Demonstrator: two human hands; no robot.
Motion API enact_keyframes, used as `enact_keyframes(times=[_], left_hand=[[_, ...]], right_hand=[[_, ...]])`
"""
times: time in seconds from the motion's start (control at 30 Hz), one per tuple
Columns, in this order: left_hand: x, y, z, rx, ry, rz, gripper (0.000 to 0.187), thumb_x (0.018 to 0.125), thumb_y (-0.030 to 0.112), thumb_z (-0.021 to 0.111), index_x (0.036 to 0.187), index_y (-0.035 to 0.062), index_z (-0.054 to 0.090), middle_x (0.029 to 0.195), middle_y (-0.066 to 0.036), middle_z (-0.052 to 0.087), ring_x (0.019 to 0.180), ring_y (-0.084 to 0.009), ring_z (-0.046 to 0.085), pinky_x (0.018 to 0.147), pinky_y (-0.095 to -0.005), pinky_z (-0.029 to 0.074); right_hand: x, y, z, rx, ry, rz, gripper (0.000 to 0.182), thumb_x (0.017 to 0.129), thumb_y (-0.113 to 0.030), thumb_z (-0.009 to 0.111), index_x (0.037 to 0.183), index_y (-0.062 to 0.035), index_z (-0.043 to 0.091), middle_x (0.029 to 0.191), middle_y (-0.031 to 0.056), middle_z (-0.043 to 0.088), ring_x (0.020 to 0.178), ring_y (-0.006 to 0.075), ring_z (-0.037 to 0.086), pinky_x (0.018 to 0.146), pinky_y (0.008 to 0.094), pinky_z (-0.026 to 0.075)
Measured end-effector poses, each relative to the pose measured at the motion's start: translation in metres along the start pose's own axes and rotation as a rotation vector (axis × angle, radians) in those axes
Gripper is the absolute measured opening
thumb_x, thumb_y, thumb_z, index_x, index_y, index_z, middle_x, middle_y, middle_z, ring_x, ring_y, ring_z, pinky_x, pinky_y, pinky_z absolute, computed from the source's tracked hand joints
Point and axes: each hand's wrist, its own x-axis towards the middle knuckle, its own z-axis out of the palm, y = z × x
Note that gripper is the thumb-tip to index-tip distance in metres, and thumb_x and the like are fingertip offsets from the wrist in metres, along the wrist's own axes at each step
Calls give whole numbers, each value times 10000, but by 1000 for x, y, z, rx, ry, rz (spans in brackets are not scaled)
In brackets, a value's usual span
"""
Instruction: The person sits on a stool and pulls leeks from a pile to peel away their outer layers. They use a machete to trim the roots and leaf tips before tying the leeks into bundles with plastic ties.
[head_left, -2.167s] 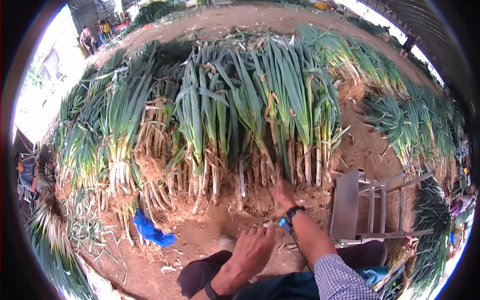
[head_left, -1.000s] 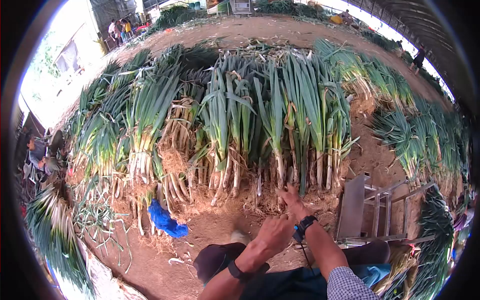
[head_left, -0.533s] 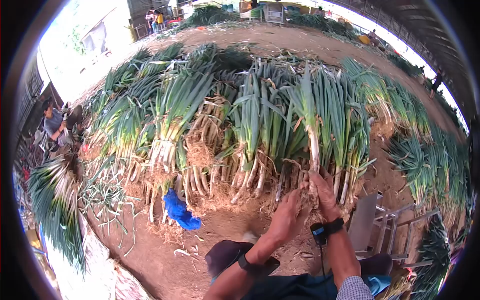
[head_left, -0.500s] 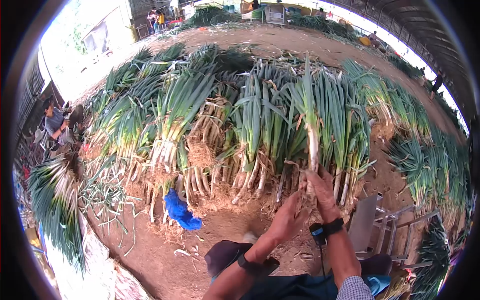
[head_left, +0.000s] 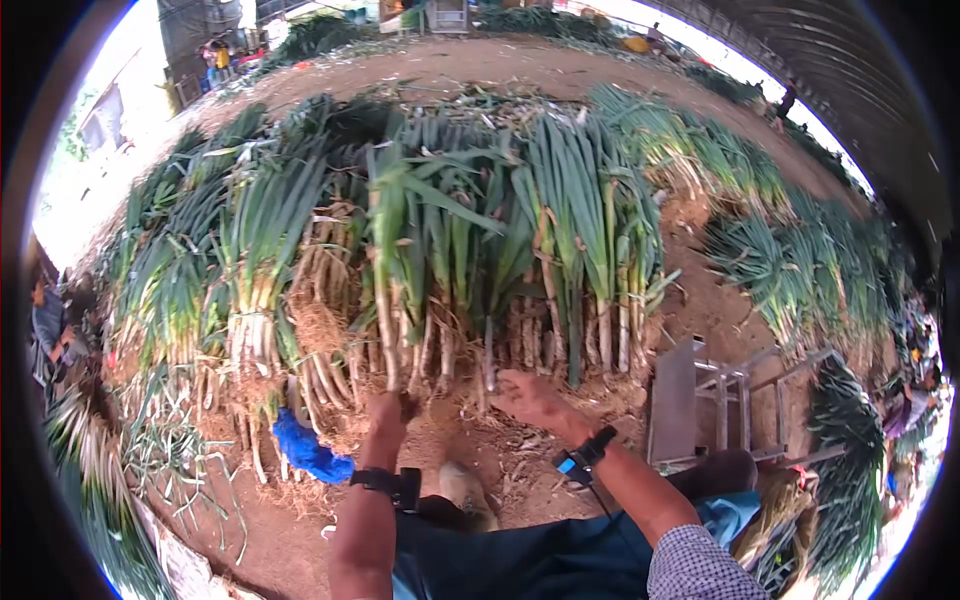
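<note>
My left hand (head_left: 388, 410) is closed round the root end of a leek (head_left: 385, 310), which stands upright with its leaves pointing away from me, against the long row of leeks. To its right, my right hand (head_left: 542, 405) is off that leek, its fingers apart and reaching towards the base of the row, near a thin stem (head_left: 489, 355). Whether the fingertips touch the stem is unclear. Both wrists carry dark straps with small devices.
A blue plastic bundle (head_left: 308, 450) lies left of my hands. A metal stool frame (head_left: 735, 400) stands at the right. More leeks (head_left: 800, 270) lie beyond it. A person (head_left: 50, 325) is at the left edge, others far back. My shoe (head_left: 465, 492) shows below.
The view has turned to the right. My left hand has moved leftwards along the row with the leek, and my right hand has let go of it.
</note>
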Motion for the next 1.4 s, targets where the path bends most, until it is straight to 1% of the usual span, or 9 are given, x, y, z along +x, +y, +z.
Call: enact_keyframes(times=[0.1, 0.23, 0.4, 0.67, 0.77, 0.83, 0.93, 1.1, 1.4], left_hand=[[12, -11, 3, 145, 201, 30, 137, 901, 78, 513, 935, -47, 557, 778, -146, 551, 658, -311, 648, 580, -464, 585], [-10, -12, 26, 266, 23, 13, 273, 870, 114, 573, 1105, -24, 568, 800, -96, 562, 590, -178, 545, 467, -287, 445], [-35, -13, 55, 561, -67, 421, 102, 839, 166, 655, 823, 69, 627, 639, 77, 472, 551, -46, 408, 472, -252, 276], [-125, 17, 136, 444, -312, 642, 169, 923, 133, 542, 766, 115, 601, 680, 98, 448, 617, -16, 418, 508, -217, 297], [-171, 51, 139, 744, -337, 832, 181, 926, 138, 590, 1040, 23, 672, 890, -32, 672, 831, -126, 630, 690, -259, 498], [-181, 69, 137, 944, -260, 1054, 222, 918, 151, 618, 1079, 5, 662, 1003, -108, 683, 908, -208, 659, 751, -301, 525], [-271, 103, 122, 863, -359, 972, 273, 906, 137, 635, 1136, -11, 641, 1148, -186, 641, 958, -299, 665, 824, -355, 534], [-342, 144, 50, 1141, -242, 1492, 278, 856, 26, 649, 1128, -28, 621, 1191, -199, 608, 917, -322, 669, 848, -375, 532], [-429, 244, 18, 1500, -134, 1150, 197, 858, 48, 663, 1044, -18, 649, 1033, -189, 652, 784, -278, 659, 731, -367, 516]], right_hand=[[-49, 52, -30, 2, 118, 118, 460, 874, -303, 715, 1223, -22, 613, 1109, 189, 691, 1014, 262, 682, 786, 365, 569], [-119, 20, -100, 23, 254, 59, 356, 908, -258, 690, 1166, -20, 633, 1019, 143, 703, 845, 193, 691, 713, 307, 570], [-219, -11, -153, 60, 677, 119, 313, 917, -102, 662, 1214, -21, 606, 1013, 91, 687, 928, 137, 653, 796, 261, 547], [-345, -60, -198, 195, 955, -91, 274, 907, 17, 650, 1178, 11, 607, 995, 32, 673, 928, 96, 633, 821, 244, 515], [-372, -75, -205, 131, 958, -114, 242, 914, -20, 663, 1145, 39, 621, 944, 39, 680, 869, 84, 630, 769, 241, 520], [-386, -96, -210, 128, 948, -141, 261, 913, -38, 672, 1156, 42, 618, 942, 44, 682, 865, 84, 629, 760, 244, 523], [-405, -123, -232, 96, 923, -156, 289, 912, -102, 697, 1151, 46, 628, 885, 42, 688, 817, 93, 638, 732, 250, 530], [-425, -168, -302, -108, 889, -196, 271, 920, -161, 695, 1099, 40, 659, 843, 45, 687, 755, 97, 653, 658, 253, 535], [-337, -239, -495, -441, 988, -95, 243, 921, -231, 610, 941, 4, 671, 739, 69, 669, 633, 137, 654, 572, 293, 535]])
